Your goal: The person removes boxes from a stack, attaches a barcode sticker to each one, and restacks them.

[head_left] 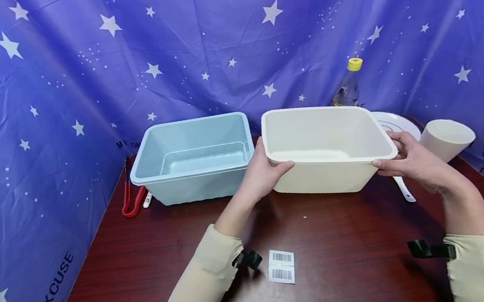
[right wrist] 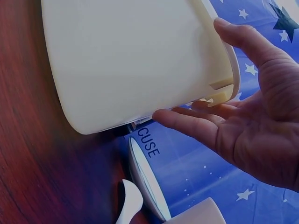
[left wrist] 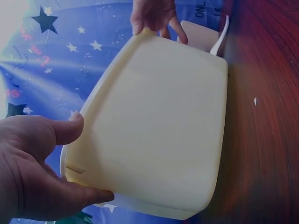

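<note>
A cream plastic bin [head_left: 320, 179] stands at the right of centre on the table, its open top tilted toward me in the head view. My left hand [head_left: 260, 176] grips its left end, thumb on the front rim and the other fingers mostly hidden. At the right end, my right hand [head_left: 415, 160] holds the rim corner between thumb and fingers. The left wrist view shows the bin's outer wall [left wrist: 154, 126] with a hand at either end. Beside the left hand sits a light blue bin [head_left: 201, 187], with nothing visible inside.
A bottle with a yellow cap [head_left: 347, 88] and a white plate [head_left: 398, 122] are behind the cream bin. To the right are a tilted white cup [head_left: 446, 139] and a white spoon [head_left: 404, 190]. A red looped tool [head_left: 130, 209] lies far left. Barcode labels [head_left: 281, 266] lie in front.
</note>
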A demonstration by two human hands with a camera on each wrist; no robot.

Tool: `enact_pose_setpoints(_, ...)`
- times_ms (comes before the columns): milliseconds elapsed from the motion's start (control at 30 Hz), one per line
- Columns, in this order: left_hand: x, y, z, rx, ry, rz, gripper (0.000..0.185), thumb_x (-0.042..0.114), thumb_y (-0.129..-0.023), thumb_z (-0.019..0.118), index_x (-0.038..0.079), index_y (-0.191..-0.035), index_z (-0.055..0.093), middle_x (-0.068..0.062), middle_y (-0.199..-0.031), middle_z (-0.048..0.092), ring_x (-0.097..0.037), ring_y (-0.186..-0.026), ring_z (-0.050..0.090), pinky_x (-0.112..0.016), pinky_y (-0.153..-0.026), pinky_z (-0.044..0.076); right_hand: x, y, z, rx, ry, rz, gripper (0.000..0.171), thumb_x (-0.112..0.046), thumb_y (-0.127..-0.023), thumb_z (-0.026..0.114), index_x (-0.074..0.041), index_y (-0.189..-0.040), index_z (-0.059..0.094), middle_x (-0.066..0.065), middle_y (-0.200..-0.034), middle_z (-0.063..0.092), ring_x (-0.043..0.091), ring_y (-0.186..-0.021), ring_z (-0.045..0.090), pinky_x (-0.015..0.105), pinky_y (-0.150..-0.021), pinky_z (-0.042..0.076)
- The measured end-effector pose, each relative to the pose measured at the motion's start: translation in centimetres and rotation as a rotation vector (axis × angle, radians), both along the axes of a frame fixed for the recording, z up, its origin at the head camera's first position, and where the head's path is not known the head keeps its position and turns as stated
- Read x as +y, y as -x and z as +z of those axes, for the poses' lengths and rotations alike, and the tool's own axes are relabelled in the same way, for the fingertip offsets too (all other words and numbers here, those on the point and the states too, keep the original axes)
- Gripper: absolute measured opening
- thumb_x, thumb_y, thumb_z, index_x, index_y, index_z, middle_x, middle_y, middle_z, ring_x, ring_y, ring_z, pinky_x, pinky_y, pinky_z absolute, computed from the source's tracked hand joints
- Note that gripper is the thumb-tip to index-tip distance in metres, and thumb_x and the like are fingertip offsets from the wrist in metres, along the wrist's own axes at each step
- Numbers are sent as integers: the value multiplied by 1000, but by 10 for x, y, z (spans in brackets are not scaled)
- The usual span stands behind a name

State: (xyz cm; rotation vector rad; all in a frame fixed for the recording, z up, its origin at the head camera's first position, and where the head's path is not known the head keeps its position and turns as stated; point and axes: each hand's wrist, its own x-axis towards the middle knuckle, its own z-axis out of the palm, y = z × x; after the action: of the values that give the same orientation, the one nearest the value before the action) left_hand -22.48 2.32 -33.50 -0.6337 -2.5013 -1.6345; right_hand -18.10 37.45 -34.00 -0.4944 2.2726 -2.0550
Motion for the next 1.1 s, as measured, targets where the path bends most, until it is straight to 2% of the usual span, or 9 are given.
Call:
enact_pose_setpoints(100, 2, -2, 2, -9, 10, 18, 88, 15, -87, 80, 1, -155, 26, -17, -143, 49, -27, -131, 48, -37, -111, 36, -1, -1, 1, 19, -39, -11, 56, 19, -90, 60, -2, -138, 40, 4, -113, 67, 12, -92, 70, 30, -72, 59)
enact_pose_setpoints(267, 5, -7, 6, -50, 72, 73, 99, 18, -89, 78, 10, -162, 12, -18, -166, 13, -31, -150, 24, -43, -118, 27, -2, -1, 0, 31, -103, -33, 59, 17, -91, 61, -4, -141, 38, 4, -115, 65, 10, -92, 69, 28, -71, 59)
enact_pose_setpoints(433, 5, -13, 10, -78, 86, 59, 102, 19, -88, 78, 25, -164, 9, -17, -168, 2, -36, -148, 27, -48, -115, 33, -2, -4, 3, 9, -295, -118, 67, 1, -97, 63, -4, -150, 21, 7, -131, 48, 2, -99, 63, 26, -73, 58)
enact_pose_setpoints(533, 4, -17, 15, -94, 111, 46, 101, 22, -88, 78, 27, -164, 10, -17, -168, 1, -37, -146, 32, -48, -113, 35, -2, -7, 9, -3, -415, -165, 74, -10, -102, 60, 0, -155, 10, 18, -145, 32, 3, -108, 57, 20, -76, 54)
enact_pose_setpoints(633, 1, -23, 22, -106, 163, 44, 98, 26, -89, 76, 24, -163, 12, -17, -168, 4, -37, -145, 34, -47, -114, 35, -5, -10, 18, 13, -488, -235, 80, -19, -102, 61, -3, -159, 6, 25, -159, 14, 26, -133, 48, 10, -81, 46)
enact_pose_setpoints(733, -4, -30, 31, -101, 234, 48, 93, 29, -91, 74, 19, -162, 15, -16, -167, 14, -32, -147, 31, -44, -116, 32, -10, -14, 29, 53, -499, -337, 83, -24, -101, 63, -6, -161, 10, 22, -165, 4, 45, -146, 25, 3, -81, 39)
enact_pose_setpoints(800, -7, -35, 37, -85, 281, 51, 91, 30, -91, 73, 16, -162, 17, -14, -165, 21, -28, -148, 29, -42, -117, 30, -14, -17, 35, 98, -456, -403, 79, -22, -100, 64, -7, -161, 17, 16, -167, 4, 38, -150, 20, 1, -85, 37)
enact_pose_setpoints(967, -15, -45, 50, -55, 324, 41, 87, 31, -92, 72, 13, -161, 22, -11, -161, 31, -23, -147, 32, -38, -118, 29, -28, -25, 47, 253, -336, -511, 57, -9, -96, 65, -17, -149, 45, 7, -165, 21, 12, -142, 36, 4, -90, 38)
enact_pose_setpoints(1100, -23, -50, 56, -14, 320, 57, 82, 31, -93, 72, 12, -159, 27, -11, -159, 35, -24, -145, 35, -40, -117, 30, -43, -32, 56, 341, -312, -547, 49, -5, -94, 67, -17, -139, 55, 5, -158, 36, 9, -135, 44, 6, -87, 43)
